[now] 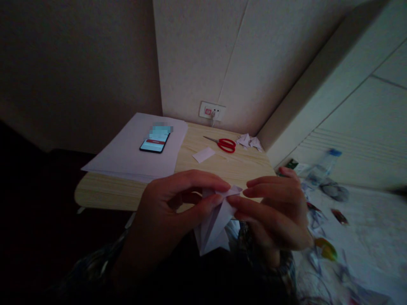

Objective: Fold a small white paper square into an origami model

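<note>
A folded white paper with pleated, pointed flaps is held up between my hands, over the near edge of the table. My left hand pinches its upper part between thumb and fingers. With the thumb and fingertips, my right hand grips the small upper corner from the right side. The fingers cover some of the folds. On the table beyond lie red-handled scissors, a small white paper rectangle and small folded paper shapes.
A phone with a lit screen rests on large white sheets at the table's left. The wooden table meets a wall with a socket and plug. At right are a plastic bottle and scattered items on a pale surface.
</note>
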A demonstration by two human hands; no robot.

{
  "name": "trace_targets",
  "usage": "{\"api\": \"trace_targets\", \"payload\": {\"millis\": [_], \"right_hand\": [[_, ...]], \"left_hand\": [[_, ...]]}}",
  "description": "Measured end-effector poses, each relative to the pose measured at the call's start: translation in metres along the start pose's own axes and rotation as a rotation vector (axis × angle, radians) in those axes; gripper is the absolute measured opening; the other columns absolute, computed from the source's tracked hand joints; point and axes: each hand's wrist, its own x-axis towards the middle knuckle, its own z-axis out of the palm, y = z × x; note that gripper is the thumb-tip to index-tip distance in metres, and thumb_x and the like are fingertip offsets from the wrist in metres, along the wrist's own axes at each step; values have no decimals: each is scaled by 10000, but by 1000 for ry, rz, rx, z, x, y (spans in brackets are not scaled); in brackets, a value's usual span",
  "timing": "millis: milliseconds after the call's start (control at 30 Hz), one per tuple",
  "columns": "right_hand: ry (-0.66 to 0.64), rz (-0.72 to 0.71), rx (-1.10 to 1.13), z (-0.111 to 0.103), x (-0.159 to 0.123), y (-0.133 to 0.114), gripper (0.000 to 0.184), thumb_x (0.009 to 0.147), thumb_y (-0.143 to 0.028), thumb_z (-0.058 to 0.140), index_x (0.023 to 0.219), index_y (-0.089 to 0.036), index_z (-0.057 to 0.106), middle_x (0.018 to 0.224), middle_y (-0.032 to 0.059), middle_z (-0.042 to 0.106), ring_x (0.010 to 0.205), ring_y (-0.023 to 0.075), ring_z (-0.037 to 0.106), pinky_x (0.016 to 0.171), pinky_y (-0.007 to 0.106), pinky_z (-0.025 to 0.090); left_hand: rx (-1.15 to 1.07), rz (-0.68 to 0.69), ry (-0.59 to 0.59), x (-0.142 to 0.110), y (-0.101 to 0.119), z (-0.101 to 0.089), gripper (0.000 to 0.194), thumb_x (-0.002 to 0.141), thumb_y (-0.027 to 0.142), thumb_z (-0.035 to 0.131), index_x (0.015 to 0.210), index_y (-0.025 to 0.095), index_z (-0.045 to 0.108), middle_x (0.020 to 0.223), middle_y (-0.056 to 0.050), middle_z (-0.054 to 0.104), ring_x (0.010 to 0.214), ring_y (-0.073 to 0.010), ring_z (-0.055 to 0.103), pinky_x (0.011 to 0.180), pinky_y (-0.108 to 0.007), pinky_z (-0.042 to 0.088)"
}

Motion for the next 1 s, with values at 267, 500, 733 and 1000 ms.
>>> {"api": "trace_targets", "payload": {"millis": [267,500,733,1000], "right_hand": [[-9,-59,-32,1,0,6,149,901,-282,555,867,-279,700,824,-8,617,789,175,610,961,469,369],[55,41,111,11,-4,9,108,853,-266,611,960,-249,613,805,2,610,780,192,600,925,444,407],[-38,491,429,18,-2,9,223,815,-372,624,979,-230,573,933,31,580,909,200,570,819,364,469],[-225,698,537,16,2,6,92,831,-250,642,762,-197,613,737,-20,615,727,136,573,680,269,450]], "left_hand": [[35,-40,-3,0,2,-2,107,762,181,679,808,250,745,828,2,748,797,-159,694,673,-220,574],[-20,-68,-11,1,0,-3,88,756,194,687,825,227,729,859,-9,742,799,-167,692,679,-235,577],[-90,-65,106,5,-9,0,125,748,201,711,868,231,695,892,-17,741,802,-190,708,663,-269,595],[-68,-49,116,12,-16,3,62,746,200,705,787,220,662,834,-1,731,800,-173,700,705,-259,588]]}}
